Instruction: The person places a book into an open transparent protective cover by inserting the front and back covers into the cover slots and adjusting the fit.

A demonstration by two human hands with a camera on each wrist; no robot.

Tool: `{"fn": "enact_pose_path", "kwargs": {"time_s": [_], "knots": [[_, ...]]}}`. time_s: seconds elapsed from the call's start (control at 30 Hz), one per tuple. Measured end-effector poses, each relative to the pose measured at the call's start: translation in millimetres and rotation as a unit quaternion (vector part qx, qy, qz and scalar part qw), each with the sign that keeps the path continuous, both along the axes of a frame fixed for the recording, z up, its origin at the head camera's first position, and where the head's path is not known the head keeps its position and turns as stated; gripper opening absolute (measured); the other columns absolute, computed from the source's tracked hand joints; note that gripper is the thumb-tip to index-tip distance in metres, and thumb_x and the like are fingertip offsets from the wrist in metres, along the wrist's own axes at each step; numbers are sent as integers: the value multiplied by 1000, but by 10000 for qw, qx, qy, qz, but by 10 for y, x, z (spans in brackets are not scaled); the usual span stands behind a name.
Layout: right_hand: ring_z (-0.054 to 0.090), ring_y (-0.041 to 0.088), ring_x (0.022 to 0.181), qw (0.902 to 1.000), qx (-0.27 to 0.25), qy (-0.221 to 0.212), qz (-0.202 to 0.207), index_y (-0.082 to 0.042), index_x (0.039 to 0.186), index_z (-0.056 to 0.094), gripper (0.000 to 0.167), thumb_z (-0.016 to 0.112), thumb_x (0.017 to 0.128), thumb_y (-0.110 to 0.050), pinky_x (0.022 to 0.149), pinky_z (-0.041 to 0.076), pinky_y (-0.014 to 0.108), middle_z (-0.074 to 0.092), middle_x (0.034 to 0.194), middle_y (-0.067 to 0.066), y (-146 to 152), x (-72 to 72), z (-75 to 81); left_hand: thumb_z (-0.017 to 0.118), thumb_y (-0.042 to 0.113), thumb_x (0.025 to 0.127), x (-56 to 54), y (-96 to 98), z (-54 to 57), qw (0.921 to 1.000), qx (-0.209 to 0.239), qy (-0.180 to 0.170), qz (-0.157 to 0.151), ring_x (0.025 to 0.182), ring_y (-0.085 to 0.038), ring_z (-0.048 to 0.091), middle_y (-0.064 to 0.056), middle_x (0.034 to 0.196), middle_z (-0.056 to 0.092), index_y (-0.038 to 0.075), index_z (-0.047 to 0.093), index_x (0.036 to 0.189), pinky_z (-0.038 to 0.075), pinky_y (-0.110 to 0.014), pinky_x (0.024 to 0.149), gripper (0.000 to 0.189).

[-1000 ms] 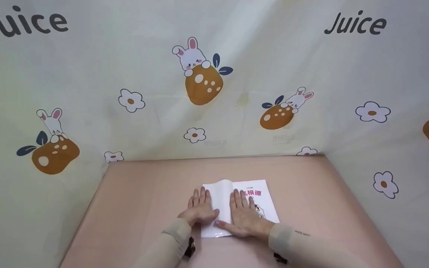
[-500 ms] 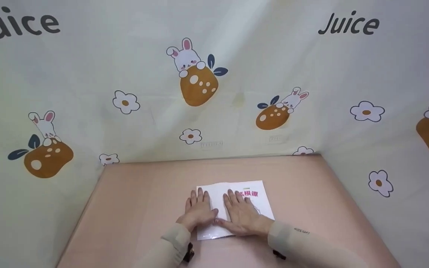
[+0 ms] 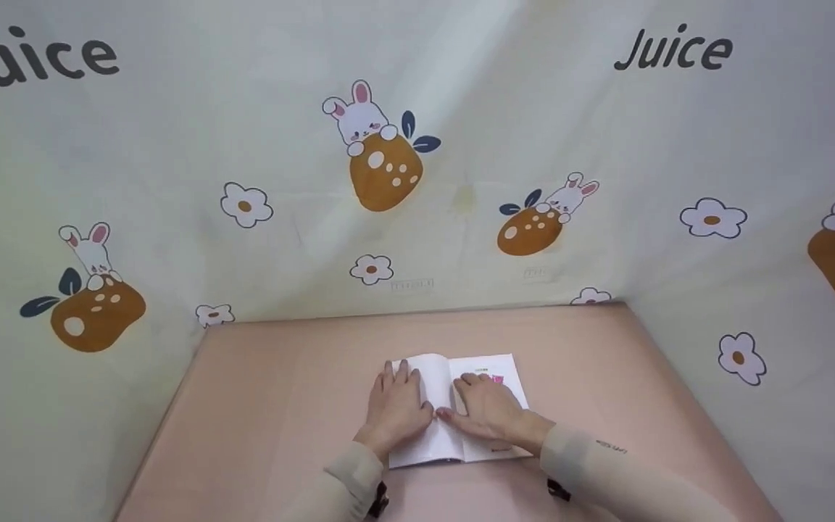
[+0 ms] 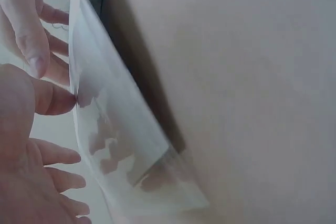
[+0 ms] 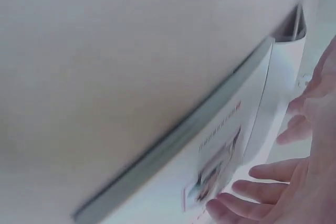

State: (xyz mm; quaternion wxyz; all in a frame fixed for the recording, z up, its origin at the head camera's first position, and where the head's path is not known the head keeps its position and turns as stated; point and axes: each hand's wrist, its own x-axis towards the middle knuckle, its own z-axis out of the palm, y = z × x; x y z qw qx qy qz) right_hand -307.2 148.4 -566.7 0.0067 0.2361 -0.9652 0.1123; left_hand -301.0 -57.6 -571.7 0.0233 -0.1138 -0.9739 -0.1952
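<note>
A white book (image 3: 490, 364) with pink lettering lies on the table in the head view. A glossy white cover sheet (image 3: 434, 371) extends from its left side and bulges up in a curve between the hands. My left hand (image 3: 397, 404) rests on this sheet with fingers stretched out. My right hand (image 3: 491, 412) presses on the book's front, fingers slightly bent, covering much of the lettering. The thumbs nearly meet over the fold. In the left wrist view, the sheet (image 4: 118, 124) mirrors fingers. The right wrist view shows the book's thick edge and printed picture (image 5: 212, 174).
The pink tabletop (image 3: 280, 391) surrounds the book on all sides. Pale fabric walls (image 3: 301, 145) printed with rabbits, strawberries and flowers enclose it at the back and both sides.
The sheet bulged, lay flatter half a second ago, and now rises again near the fold. My right hand has shifted right, its fingers more bent. My left hand has moved slightly right and forward.
</note>
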Motion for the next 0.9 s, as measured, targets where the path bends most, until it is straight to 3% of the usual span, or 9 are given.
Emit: {"fn": "enact_pose_path", "kwargs": {"time_s": [0.1, 0.33, 0.63, 0.9], "knots": [[73, 45, 129, 9998, 29, 93, -176, 3, 140, 71, 72, 67, 104, -59, 103, 65, 61, 75, 141, 24, 72, -26, 18, 70, 33, 102, 4, 77, 1, 9994, -238, 244, -57, 164, -58, 39, -30, 171, 51, -5, 62, 154, 35, -67, 136, 65], [73, 40, 120, 9979, 9, -18, -642, -2, 135, 73, 63, 77, 100, -54, 98, 66, 59, 77, 131, 20, 229, -69, 51, 72, 32, 100, 68, 270, 15, 9985, -113, 446, -297, 161, -56, 44, -32, 168, 53, -5, 62, 154, 40, -66, 133, 66], [75, 33, 99, 9923, -105, 28, -1231, 3, 131, 74, 67, 86, 91, -49, 88, 68, 55, 76, 113, 18, 471, -130, 74, 71, 39, 101, 182, 517, -35, 9943, -762, 393, -629, 165, -47, 42, -24, 172, 51, 0, 60, 158, 38, -61, 136, 70], [73, 31, 93, 9827, -46, -112, -1847, 4, 124, 75, 70, 88, 88, -55, 84, 67, 53, 75, 107, 16, 628, -110, 34, 72, 47, 101, 241, 681, -55, 9899, -1098, 454, -776, 167, -43, 42, -21, 172, 53, 2, 59, 160, 37, -60, 137, 75]]}}
